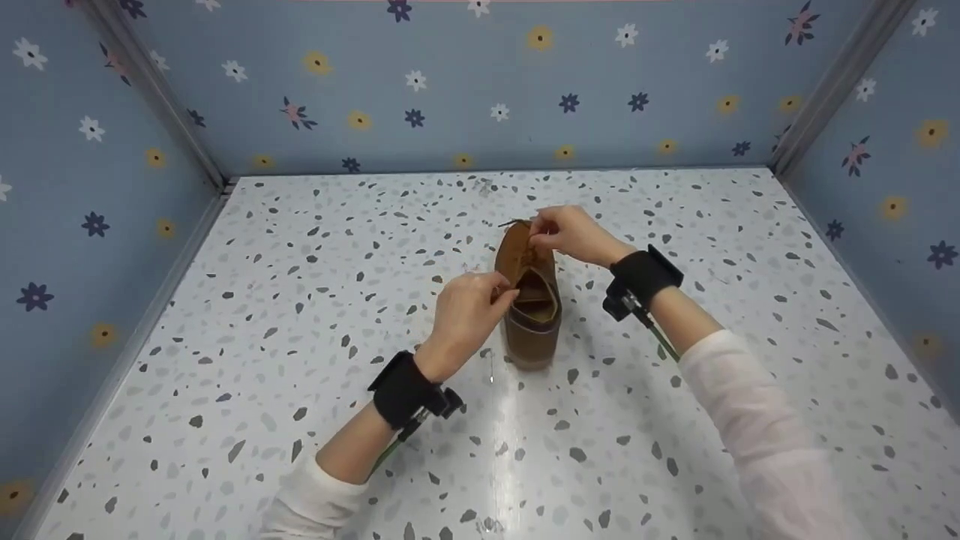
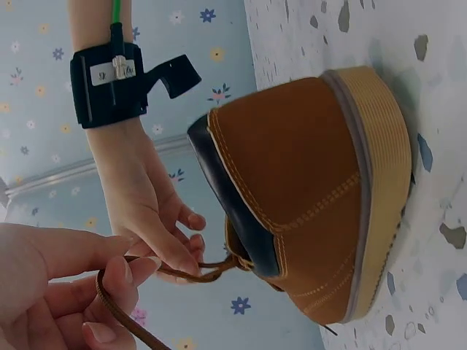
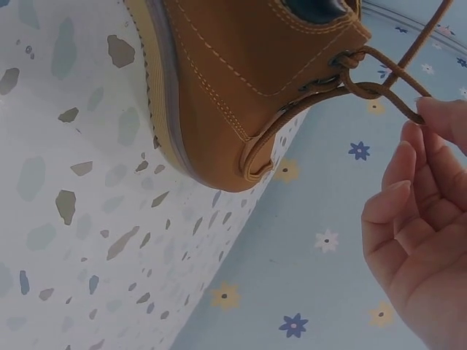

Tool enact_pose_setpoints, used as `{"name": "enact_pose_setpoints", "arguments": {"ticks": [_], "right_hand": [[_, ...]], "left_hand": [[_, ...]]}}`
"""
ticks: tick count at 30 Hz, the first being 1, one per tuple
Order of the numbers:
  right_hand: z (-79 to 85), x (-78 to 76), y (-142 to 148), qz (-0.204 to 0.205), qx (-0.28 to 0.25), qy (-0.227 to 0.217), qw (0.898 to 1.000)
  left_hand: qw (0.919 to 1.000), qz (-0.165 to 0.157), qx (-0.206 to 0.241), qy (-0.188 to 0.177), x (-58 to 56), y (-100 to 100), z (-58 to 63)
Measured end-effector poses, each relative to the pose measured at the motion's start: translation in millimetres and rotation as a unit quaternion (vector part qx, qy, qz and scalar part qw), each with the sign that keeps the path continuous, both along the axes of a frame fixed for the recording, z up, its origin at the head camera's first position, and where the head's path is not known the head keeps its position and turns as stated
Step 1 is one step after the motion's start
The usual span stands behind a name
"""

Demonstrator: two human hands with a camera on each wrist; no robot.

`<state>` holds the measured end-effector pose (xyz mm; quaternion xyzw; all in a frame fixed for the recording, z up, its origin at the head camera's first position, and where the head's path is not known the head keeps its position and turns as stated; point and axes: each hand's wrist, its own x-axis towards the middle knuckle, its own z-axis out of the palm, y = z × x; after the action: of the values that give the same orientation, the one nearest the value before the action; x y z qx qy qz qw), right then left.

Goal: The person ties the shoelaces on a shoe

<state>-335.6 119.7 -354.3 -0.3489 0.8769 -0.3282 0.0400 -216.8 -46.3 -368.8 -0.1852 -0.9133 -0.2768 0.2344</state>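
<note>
- Brown shoe (image 2: 299,197) stands upright on its sole on the speckled tabletop (image 1: 300,315), heel towards the person, toe pointing away
- Left hand (image 1: 466,311): thumb and fingers pinched together on the brown lace (image 2: 104,293), beside the shoe's opening; a length of lace trails below the fingers in the left wrist view
- Right hand (image 1: 574,232): thumb and forefinger clamped on a loop of the same lace, over the front of the shoe
- Lace strands cross and loop just off the eyelets
- Black band (image 1: 401,390) on left wrist, matching strap (image 1: 646,277) on right
- Blue flowered panels (image 1: 457,82) border the tabletop
</note>
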Motion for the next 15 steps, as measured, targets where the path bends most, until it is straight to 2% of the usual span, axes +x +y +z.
{"name": "enact_pose_setpoints", "arguments": {"ticks": [9, 15], "right_hand": [[1.9, 2.1, -1.0, 0.002, 0.0, 0.009, 1.0], [1.7, 3.2, 0.6, 0.005, -0.003, 0.013, 1.0]], "left_hand": [[0.9983, -0.041, -0.033, -0.026, 11.7, 33.8, -3.2], [0.9963, -0.044, -0.063, -0.039, 17.1, 57.9, -7.4]]}}
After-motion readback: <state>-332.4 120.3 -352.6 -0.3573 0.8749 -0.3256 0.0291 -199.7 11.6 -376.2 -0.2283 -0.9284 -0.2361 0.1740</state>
